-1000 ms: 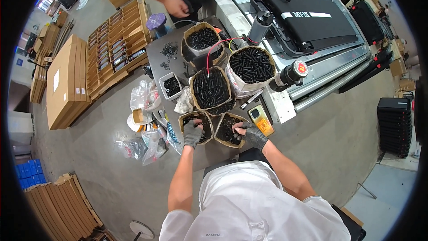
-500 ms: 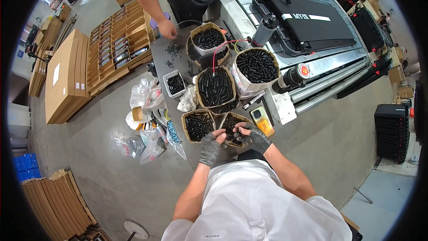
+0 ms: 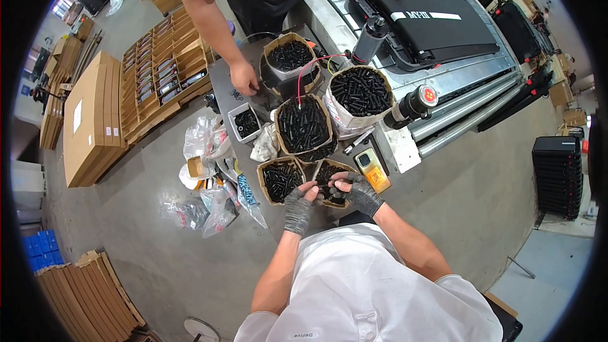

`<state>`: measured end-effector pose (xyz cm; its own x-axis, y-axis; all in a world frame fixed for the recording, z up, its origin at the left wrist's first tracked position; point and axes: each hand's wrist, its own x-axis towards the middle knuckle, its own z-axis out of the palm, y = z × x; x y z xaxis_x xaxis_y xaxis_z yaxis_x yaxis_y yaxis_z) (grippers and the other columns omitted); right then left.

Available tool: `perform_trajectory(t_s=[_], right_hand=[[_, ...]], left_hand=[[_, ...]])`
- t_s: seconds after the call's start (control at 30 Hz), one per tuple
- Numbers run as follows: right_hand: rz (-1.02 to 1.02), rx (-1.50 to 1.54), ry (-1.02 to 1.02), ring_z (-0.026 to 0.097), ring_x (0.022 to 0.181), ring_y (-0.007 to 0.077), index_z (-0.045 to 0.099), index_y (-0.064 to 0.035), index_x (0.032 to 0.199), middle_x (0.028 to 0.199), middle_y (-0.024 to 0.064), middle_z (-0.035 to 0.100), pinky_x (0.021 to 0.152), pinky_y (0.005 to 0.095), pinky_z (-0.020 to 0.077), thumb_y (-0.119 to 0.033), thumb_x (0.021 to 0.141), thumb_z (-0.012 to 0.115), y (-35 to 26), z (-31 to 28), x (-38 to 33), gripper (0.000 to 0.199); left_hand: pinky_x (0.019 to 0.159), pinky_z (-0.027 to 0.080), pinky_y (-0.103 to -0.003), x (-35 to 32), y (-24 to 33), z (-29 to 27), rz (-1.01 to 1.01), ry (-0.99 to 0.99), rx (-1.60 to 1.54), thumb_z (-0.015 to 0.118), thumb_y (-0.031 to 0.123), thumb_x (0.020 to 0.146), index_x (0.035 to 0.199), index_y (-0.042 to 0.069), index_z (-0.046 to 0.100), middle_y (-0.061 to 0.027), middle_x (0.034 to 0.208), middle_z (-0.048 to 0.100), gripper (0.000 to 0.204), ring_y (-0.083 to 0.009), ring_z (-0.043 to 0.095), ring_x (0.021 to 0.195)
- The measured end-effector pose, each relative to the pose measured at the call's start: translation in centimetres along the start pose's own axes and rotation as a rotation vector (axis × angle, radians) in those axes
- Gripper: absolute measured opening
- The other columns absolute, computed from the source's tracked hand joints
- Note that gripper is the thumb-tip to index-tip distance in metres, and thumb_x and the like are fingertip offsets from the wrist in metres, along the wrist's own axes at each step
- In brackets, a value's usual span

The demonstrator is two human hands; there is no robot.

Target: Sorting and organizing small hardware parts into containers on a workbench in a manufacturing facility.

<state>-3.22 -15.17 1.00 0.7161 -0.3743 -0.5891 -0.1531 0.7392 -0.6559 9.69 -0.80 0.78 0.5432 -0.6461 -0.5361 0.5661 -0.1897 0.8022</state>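
Note:
Both my hands wear grey fingerless gloves and meet above the near right carton of small black parts [image 3: 327, 170]. My left hand [image 3: 299, 206] pinches with thumb and forefinger. Opposite it, my right hand [image 3: 359, 194] is closed too, its thumb pointing left. Between the fingertips is something small and dark, too small to name. Beside my left hand stands the near left carton of black screws [image 3: 282, 180]. A larger carton of black screw-like parts [image 3: 303, 125] is just beyond. Right of my right hand lies a phone [image 3: 372, 170] with an orange-yellow back.
Across the table, a co-worker's hand [image 3: 243, 78] reaches down near loose black rings [image 3: 236, 94]. A white tray of rings [image 3: 244, 122], a white cloth [image 3: 265, 143], a bag of black parts [image 3: 362, 92] and a cordless screwdriver [image 3: 415, 107] surround the cartons. A roller conveyor [image 3: 468, 111] runs at right.
The co-worker's hand has come down and nearer, over the loose rings on the table. My hands remain together above the near right carton, with their fingertips slightly shifted.

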Motion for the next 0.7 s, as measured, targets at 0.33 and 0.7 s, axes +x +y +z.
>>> perform_trajectory(t_s=[0.33, 0.7], right_hand=[[-0.015, -0.155, 0.036, 0.059, 0.087, 0.0116, 0.062, -0.0038, 0.106, 0.095, 0.0033, 0.063, 0.079, 0.0256, 0.0491, -0.018, 0.088, 0.063, 0.0, 0.0, -0.2, 0.023], [-0.062, -0.193, 0.056, 0.060, 0.090, 0.0123, 0.061, -0.0025, 0.109, 0.099, 0.0043, 0.064, 0.081, 0.0261, 0.0496, -0.018, 0.089, 0.063, -0.4, 1.0, -0.8, 0.026]], left_hand=[[0.078, 0.047, -0.025, 0.5, -0.7, 0.6, 0.065, -0.047, 0.069, 0.066, 0.016, 0.086, 0.106, 0.001, 0.066, -0.0038, 0.092, 0.067, 0.025, -0.0110, 0.060, 0.083], [0.078, 0.046, -0.025, 0.2, 0.0, 1.1, 0.054, -0.057, 0.040, 0.066, 0.015, 0.085, 0.105, 0.001, 0.067, -0.0038, 0.091, 0.067, 0.024, -0.0110, 0.059, 0.083]])
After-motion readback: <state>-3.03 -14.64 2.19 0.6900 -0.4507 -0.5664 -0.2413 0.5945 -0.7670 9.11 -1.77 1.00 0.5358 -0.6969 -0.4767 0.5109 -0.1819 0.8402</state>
